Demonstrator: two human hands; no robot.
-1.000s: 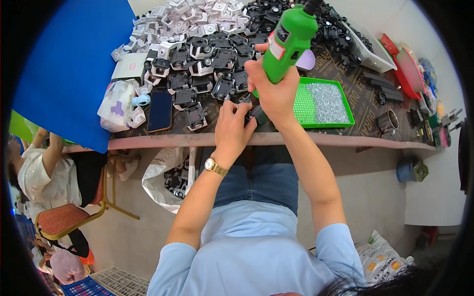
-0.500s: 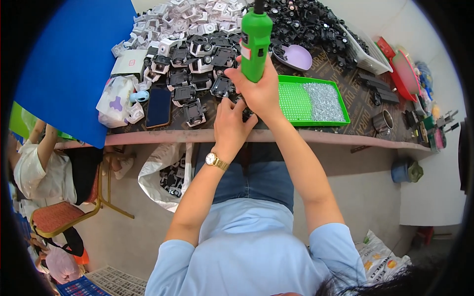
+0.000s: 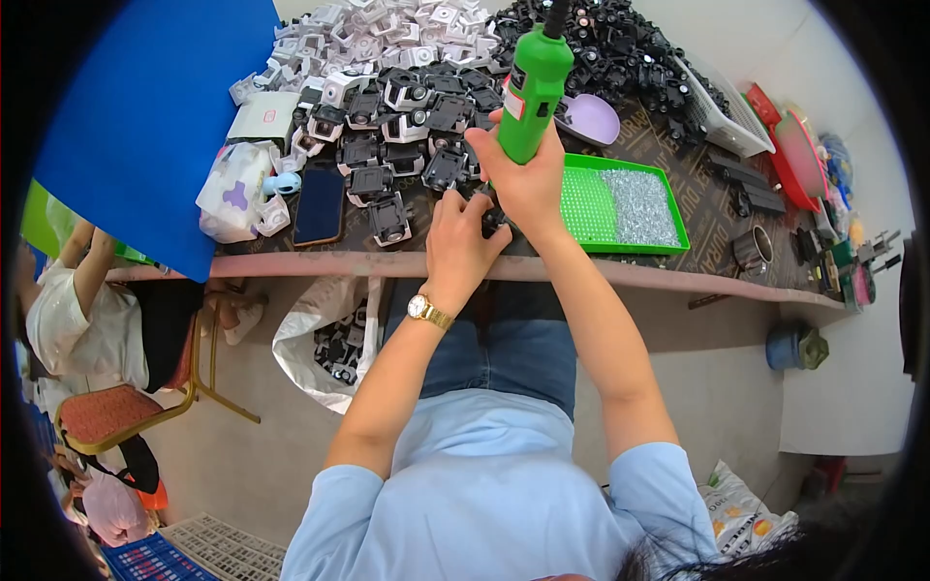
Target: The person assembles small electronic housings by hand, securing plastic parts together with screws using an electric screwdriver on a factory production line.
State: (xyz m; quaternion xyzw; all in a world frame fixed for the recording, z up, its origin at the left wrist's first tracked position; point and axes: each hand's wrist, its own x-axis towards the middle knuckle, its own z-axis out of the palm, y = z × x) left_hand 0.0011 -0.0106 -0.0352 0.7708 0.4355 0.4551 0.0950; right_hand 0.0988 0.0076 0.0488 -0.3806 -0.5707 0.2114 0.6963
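My right hand [image 3: 528, 184] is wrapped around a green electric screwdriver [image 3: 536, 92], which stands nearly upright with its cord at the top. Its tip is hidden behind my hand. Close beside it, at the table's near edge, my left hand [image 3: 458, 237] curls its fingers around a small black plastic part [image 3: 492, 223], mostly covered by them. Just beyond my left hand lie rows of black-and-white camera-shaped housings [image 3: 389, 219]. To the right of my right hand, a green perforated tray [image 3: 589, 208] holds a heap of small silver screws [image 3: 641, 208].
White housings [image 3: 387, 34] and black parts [image 3: 620, 48] are piled at the back. A phone [image 3: 318, 207] lies left, a purple bowl [image 3: 593, 118] and metal cup [image 3: 753, 250] right. A blue panel [image 3: 145, 126] stands left, near another person. Below hangs an open white sack [image 3: 300, 339].
My right hand and the screwdriver have shifted a little to the right, and the tool leans slightly more. My left hand stays at nearly the same spot. The whole view has shifted slightly.
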